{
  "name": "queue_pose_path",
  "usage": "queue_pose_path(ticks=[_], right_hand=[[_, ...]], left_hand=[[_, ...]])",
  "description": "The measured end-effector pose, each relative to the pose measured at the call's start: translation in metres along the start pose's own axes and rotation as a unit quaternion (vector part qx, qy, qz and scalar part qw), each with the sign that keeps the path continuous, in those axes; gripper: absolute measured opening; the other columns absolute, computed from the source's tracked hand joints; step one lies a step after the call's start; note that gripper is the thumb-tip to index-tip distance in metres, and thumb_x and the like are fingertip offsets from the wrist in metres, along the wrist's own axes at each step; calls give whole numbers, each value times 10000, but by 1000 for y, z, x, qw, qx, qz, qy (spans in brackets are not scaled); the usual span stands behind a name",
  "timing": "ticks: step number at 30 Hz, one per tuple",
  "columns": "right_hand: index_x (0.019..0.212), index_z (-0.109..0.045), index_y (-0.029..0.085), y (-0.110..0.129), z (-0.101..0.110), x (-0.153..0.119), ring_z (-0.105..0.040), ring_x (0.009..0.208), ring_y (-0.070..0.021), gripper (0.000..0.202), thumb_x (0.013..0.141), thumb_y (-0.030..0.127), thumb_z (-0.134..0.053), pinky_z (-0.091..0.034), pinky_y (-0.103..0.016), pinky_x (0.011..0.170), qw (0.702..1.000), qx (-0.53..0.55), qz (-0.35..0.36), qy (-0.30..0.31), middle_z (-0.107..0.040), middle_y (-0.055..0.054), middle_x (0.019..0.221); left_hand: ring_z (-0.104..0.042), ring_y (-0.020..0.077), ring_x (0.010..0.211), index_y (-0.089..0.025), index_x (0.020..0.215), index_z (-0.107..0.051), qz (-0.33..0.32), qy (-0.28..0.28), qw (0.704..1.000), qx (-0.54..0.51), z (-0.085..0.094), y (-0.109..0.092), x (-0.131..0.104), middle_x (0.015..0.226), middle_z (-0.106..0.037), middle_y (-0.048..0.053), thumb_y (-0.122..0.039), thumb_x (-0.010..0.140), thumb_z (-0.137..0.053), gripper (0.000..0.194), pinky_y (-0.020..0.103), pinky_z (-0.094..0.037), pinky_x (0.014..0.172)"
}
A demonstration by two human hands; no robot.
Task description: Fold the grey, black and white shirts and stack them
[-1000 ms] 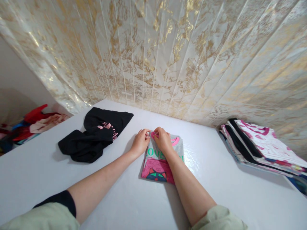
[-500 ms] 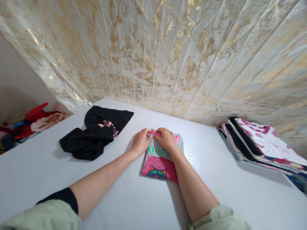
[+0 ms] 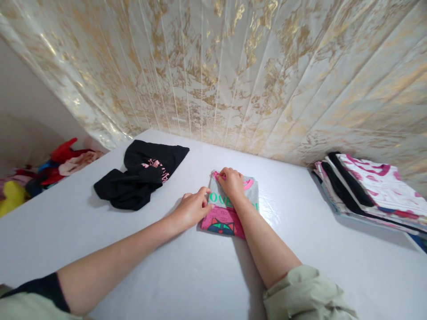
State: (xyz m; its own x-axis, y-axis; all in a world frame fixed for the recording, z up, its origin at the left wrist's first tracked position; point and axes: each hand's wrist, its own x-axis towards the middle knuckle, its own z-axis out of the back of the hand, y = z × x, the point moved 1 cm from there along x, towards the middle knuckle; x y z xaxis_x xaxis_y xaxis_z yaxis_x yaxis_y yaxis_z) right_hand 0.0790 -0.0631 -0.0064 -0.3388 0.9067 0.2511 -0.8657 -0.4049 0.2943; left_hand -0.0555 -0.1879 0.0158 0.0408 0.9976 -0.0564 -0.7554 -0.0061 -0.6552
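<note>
A small folded T-shirt (image 3: 223, 218) lies on the white table in front of me, grey above with green letters and a pink neckband, magenta below with a cat face. My right hand (image 3: 232, 183) is closed on the neckband near the shirt's far left corner; its forearm covers part of the lettering. At the shirt's left edge, my left hand (image 3: 193, 208) pinches the fabric between thumb and fingers, about where grey meets magenta. To the left lies a crumpled black garment (image 3: 133, 186) with a pink print, touched by neither hand.
A stack of folded clothes (image 3: 373, 195) stands at the table's right side, a white and magenta piece on top. Past the left edge is a heap of coloured clothes (image 3: 63, 164). A gold-patterned curtain (image 3: 213, 80) hangs behind the table (image 3: 150, 275).
My left hand has slid from the neckband down the shirt's left edge. My right hand stays at the neckband, slightly nearer the left corner. The whole view has shifted a little.
</note>
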Motion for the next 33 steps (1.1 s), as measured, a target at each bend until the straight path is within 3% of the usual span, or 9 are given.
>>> queue_pose_path(ticks=[5,10,17,26,33], right_hand=[[950,-628,232,1,1,-2,-560,977,-210,161,930,360,-531,-306,-337,869,1000,4,1,-7,-671,-46,994],[945,-629,230,1,3,-3,-563,982,-210,156,931,350,-531,-306,-338,870,1000,9,-1,-8,-672,-42,993],[957,-630,227,0,0,-3,-564,991,-214,163,939,348,-523,-308,-336,872,1000,5,3,-11,-673,-45,1003],[957,-629,226,1,4,-3,-562,989,-213,162,940,344,-518,-314,-338,864,1000,2,1,-8,-672,-53,1004],[952,-630,230,-1,-1,-2,-566,978,-216,167,941,348,-511,-320,-338,862,1000,-3,4,-18,-673,-51,997]], left_hand=[[-576,130,695,-227,1171,-561,-14,-46,995,-88,-7,-1,-22,885,-653,-13,-238,802,-544,370,243,-445,686],[-455,102,539,-202,1222,-534,18,39,982,-185,-13,-1,-39,759,-568,-38,-270,796,-547,431,213,-364,524],[-463,116,554,-194,1156,-523,12,36,985,-170,-13,4,-45,687,-548,-52,-315,837,-522,341,213,-328,531],[-515,143,578,-231,1038,-487,2,15,997,-74,-17,9,-43,623,-501,-78,-281,849,-519,198,239,-311,574],[-482,108,515,-233,1017,-460,24,-10,993,-118,-19,10,-43,616,-495,-94,-307,826,-531,216,217,-322,519]])
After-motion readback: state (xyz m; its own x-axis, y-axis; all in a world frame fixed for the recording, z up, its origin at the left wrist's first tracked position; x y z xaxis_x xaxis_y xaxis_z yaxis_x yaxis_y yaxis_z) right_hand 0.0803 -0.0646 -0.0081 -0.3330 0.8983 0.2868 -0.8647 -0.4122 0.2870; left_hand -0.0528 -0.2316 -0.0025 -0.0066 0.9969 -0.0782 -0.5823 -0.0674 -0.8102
